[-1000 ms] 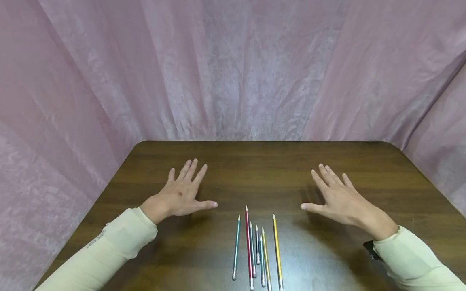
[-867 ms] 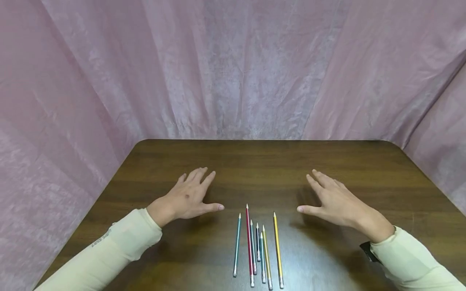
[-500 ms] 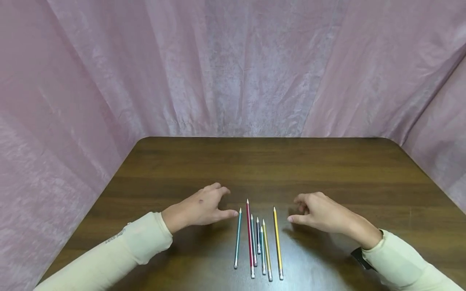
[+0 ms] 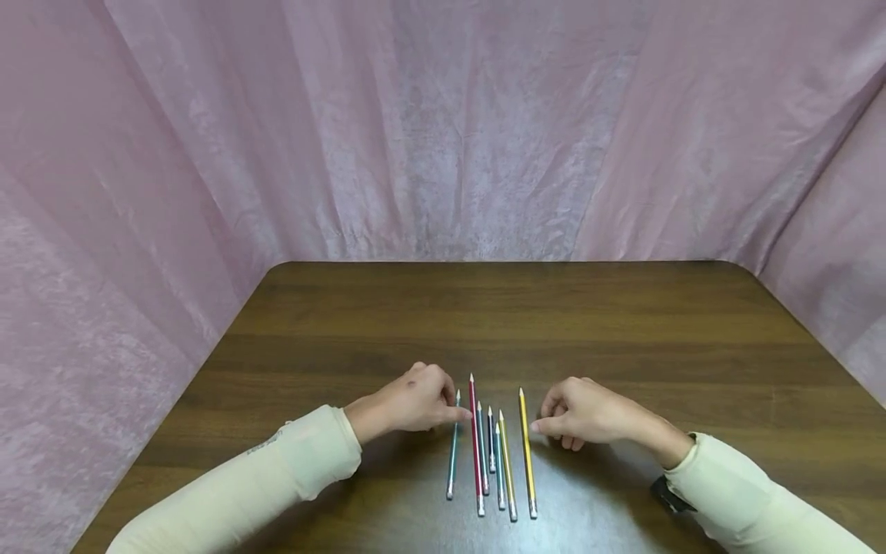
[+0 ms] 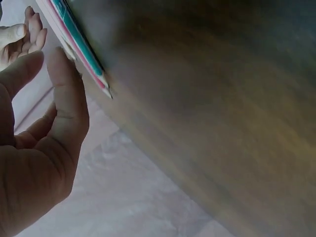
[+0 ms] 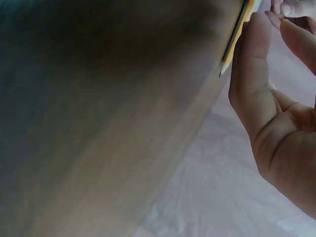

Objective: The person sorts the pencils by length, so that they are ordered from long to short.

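Near pencils (image 4: 491, 446), half-curled hands (image 4: 417, 398) (image 4: 585, 414)

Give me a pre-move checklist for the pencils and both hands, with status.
1. All seven pencils flat on the table: ok.
2. Tips pointing the same way: ok, all toward the far edge.
3. Pencils bunched evenly: not ok; tips are staggered, and the leftmost teal pencil and right-hand yellow pencil lie apart from the middle ones.
4. Left hand unloaded: ok, no pencil seen between thumb and fingers in its wrist view.
5. Right hand unloaded: ok, same in its wrist view.
6. Either hand touching a pencil: cannot tell; both are very close.
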Demonstrator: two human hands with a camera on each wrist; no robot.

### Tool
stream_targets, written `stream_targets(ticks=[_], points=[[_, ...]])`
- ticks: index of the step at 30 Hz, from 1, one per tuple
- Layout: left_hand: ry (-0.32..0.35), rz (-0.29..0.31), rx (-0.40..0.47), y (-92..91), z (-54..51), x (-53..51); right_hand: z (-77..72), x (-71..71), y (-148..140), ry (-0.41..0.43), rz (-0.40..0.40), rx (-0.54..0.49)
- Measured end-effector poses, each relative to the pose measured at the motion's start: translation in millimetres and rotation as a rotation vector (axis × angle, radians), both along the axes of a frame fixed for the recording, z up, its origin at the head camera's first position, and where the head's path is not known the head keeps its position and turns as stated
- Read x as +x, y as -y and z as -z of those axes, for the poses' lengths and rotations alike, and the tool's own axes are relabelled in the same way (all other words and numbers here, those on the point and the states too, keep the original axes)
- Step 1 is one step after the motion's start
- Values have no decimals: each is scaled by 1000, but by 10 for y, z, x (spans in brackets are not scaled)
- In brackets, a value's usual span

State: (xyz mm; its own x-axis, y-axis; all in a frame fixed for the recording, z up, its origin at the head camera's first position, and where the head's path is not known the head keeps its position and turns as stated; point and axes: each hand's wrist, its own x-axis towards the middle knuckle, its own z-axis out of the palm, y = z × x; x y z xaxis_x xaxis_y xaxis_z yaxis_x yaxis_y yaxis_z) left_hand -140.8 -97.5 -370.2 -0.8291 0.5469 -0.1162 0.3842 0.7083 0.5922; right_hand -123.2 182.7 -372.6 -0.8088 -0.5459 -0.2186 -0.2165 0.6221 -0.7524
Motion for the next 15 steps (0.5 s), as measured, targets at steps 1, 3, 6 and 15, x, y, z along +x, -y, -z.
stream_targets(ticks=[1, 3, 6, 15], points=[[16, -14, -3, -23, 5, 8, 8, 5, 13, 21, 1, -8], [45, -41, -19, -70, 11, 27, 21, 15, 36, 56, 6, -11], [74, -70, -36, -129, 21, 39, 39, 13, 76, 99, 30, -5], [139, -114, -27, -238, 58, -3, 28, -44, 198, 166, 113, 36]])
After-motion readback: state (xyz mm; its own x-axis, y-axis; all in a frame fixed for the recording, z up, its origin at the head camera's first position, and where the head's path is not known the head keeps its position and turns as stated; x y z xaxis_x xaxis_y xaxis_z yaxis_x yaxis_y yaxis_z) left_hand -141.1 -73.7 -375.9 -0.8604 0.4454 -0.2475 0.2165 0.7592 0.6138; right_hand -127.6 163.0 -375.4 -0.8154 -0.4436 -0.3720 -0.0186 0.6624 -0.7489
